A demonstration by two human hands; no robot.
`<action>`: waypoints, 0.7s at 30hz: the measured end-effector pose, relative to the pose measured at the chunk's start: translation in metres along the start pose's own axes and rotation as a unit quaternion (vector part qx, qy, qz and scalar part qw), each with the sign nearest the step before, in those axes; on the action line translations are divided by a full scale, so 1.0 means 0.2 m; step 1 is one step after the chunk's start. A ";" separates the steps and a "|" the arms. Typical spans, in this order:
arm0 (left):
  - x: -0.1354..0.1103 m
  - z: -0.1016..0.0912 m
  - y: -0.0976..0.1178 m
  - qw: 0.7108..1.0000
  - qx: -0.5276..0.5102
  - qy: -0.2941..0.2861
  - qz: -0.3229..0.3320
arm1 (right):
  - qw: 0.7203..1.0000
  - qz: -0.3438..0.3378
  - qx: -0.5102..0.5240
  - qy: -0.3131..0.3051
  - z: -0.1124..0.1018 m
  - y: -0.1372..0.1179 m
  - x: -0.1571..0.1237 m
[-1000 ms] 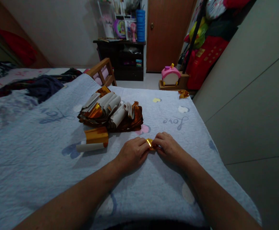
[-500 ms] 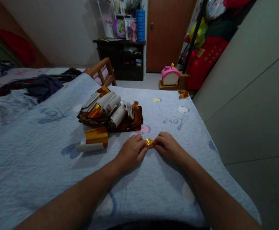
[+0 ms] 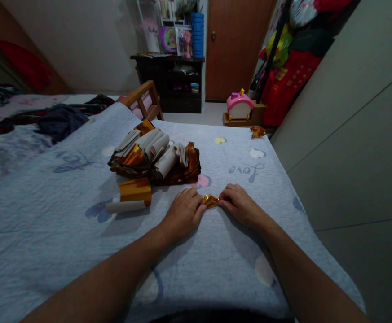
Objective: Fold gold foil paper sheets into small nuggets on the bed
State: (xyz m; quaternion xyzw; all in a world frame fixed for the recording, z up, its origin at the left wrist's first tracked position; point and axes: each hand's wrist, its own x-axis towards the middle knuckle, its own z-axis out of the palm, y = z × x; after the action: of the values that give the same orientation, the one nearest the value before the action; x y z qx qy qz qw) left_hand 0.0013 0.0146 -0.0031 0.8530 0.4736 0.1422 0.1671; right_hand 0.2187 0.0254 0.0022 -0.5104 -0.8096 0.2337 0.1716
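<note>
A small folded piece of gold foil paper (image 3: 211,200) lies on the light blue blanket (image 3: 64,215) between my two hands. My left hand (image 3: 182,213) pinches its left end with curled fingers. My right hand (image 3: 239,206) pinches its right end the same way. Both hands rest on the blanket. Behind them sits a heap of gold and white paper sheets (image 3: 155,157). A single rolled gold-and-white sheet (image 3: 130,196) lies to the left of my left hand.
One folded gold piece (image 3: 258,131) lies at the bed's far right corner. Dark clothes (image 3: 57,119) are piled at the left. A wooden chair (image 3: 143,101), a dark shelf (image 3: 170,83), a pink toy (image 3: 239,105) and a wardrobe wall (image 3: 350,134) stand around the bed.
The gold piece has been turned and flattened a little between my fingers. Both hands stayed in nearly the same place, drawing slightly apart.
</note>
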 end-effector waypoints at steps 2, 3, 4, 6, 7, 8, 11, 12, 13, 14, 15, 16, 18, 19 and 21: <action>0.00 0.01 0.00 1.000 0.013 0.005 -0.001 | 1.000 0.003 -0.004 0.000 0.00 0.00 0.00; 0.00 0.01 0.00 1.000 0.018 0.008 -0.003 | 1.000 0.005 -0.007 0.000 0.00 0.00 0.00; 0.00 0.02 0.00 1.000 0.021 0.011 -0.003 | 1.000 0.008 -0.010 0.002 0.01 0.00 0.01; -0.01 0.03 0.00 1.000 0.025 0.015 -0.005 | 1.000 0.018 -0.023 0.008 0.02 -0.01 0.01; 0.00 0.03 0.00 0.999 0.027 0.017 -0.006 | 0.999 0.026 -0.031 0.011 0.03 -0.01 0.02; 0.00 0.03 0.00 0.999 0.031 0.019 -0.009 | 0.998 0.035 -0.041 0.015 0.04 -0.02 0.02; 0.00 0.03 0.01 0.998 0.046 0.021 -0.026 | 0.996 0.057 -0.067 0.025 0.06 -0.03 0.03; 0.00 0.02 0.02 0.998 0.050 0.020 -0.033 | 0.995 0.061 -0.073 0.029 0.06 -0.03 0.03; 0.00 0.02 0.03 0.998 0.054 0.020 -0.040 | 0.994 0.064 -0.078 0.033 0.07 -0.04 0.03; 0.00 0.01 0.03 0.997 0.057 0.020 -0.045 | 0.994 0.067 -0.083 0.036 0.07 -0.04 0.03; 0.00 0.01 0.03 0.997 0.061 0.022 -0.050 | 0.993 0.070 -0.086 0.038 0.07 -0.04 0.03; -0.01 0.01 0.04 0.996 0.065 0.023 -0.053 | 0.992 0.073 -0.090 0.040 0.07 -0.05 0.03; -0.01 0.00 0.04 0.995 0.073 0.025 -0.057 | 0.991 0.079 -0.096 0.044 0.07 -0.05 0.03; -0.01 0.00 0.04 0.995 0.077 0.024 -0.057 | 0.991 0.081 -0.099 0.045 0.07 -0.06 0.03; -0.01 0.00 0.04 0.995 0.082 0.021 -0.056 | 0.990 0.084 -0.104 0.046 0.08 -0.06 0.03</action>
State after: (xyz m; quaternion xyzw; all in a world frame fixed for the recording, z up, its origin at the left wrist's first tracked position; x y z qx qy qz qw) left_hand 0.0073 0.0089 -0.0001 0.8325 0.5344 0.1109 0.0946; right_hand 0.1990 0.0240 -0.0034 -0.6018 -0.7751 0.1378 0.1343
